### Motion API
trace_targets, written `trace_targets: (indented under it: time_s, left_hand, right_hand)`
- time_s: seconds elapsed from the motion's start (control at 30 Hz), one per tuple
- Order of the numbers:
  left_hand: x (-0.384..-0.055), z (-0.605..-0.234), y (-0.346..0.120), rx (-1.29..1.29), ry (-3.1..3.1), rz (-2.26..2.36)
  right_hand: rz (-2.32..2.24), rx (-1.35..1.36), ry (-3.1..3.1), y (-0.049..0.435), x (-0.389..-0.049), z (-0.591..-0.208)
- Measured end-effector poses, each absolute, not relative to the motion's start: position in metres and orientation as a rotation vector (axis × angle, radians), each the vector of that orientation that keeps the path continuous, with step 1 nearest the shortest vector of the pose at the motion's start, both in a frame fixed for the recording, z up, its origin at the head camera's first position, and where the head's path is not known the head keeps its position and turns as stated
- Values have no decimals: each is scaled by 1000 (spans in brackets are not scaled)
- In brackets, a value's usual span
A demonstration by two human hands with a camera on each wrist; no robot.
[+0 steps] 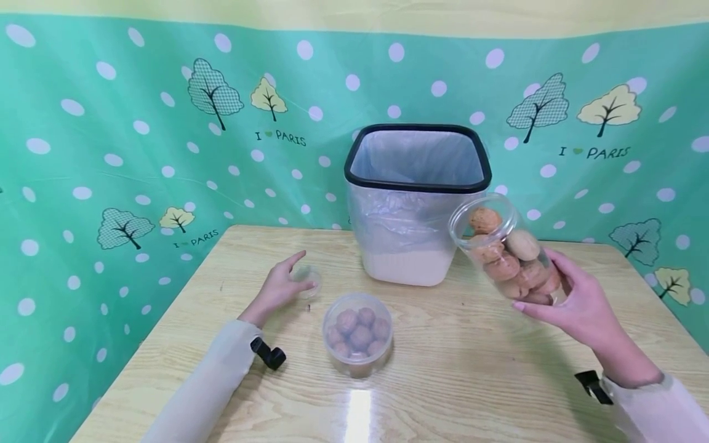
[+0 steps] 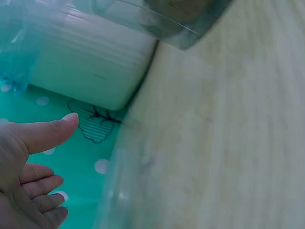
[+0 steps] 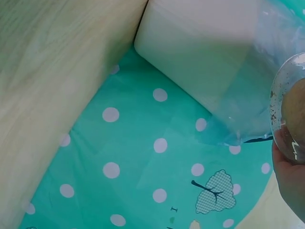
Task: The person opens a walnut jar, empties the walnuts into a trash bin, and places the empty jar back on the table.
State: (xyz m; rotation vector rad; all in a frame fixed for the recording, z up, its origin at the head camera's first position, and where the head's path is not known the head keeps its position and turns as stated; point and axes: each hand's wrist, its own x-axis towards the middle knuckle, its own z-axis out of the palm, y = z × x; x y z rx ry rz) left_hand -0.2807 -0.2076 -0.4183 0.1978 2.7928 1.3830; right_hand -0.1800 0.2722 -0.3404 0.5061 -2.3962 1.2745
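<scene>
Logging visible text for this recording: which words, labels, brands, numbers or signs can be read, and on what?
"I PARIS", a green heart between: three times on the curtain, head view.
"I": same curtain, right wrist view.
A mark beside the bin: mostly hidden, unreadable.
None readable on the jar or the tub.

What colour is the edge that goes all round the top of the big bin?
The rim is black; it shows best in the head view.

The head view is bright, with white glare on the counter (image 1: 454, 369) and soft shadow beside the right sleeve (image 1: 659, 409). Wrist views are dimmer, the left blurred.
</scene>
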Motion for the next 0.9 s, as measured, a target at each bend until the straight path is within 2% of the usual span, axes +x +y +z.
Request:
trace_targets:
  time_s: [0.33,0.63,0.9]
  left_hand:
    - [-285,-376,-189,387,2743,1586]
    - [-277,-338,-173,396,2659,1739]
    - [-273,-313,-162,498,2632,1812]
  right_hand:
    - [1275,472,-2384,276,-184,-327]
    - [1259,441,-2361,278,-187,-316]
    - [1200,293,-2406,280,-190,-305]
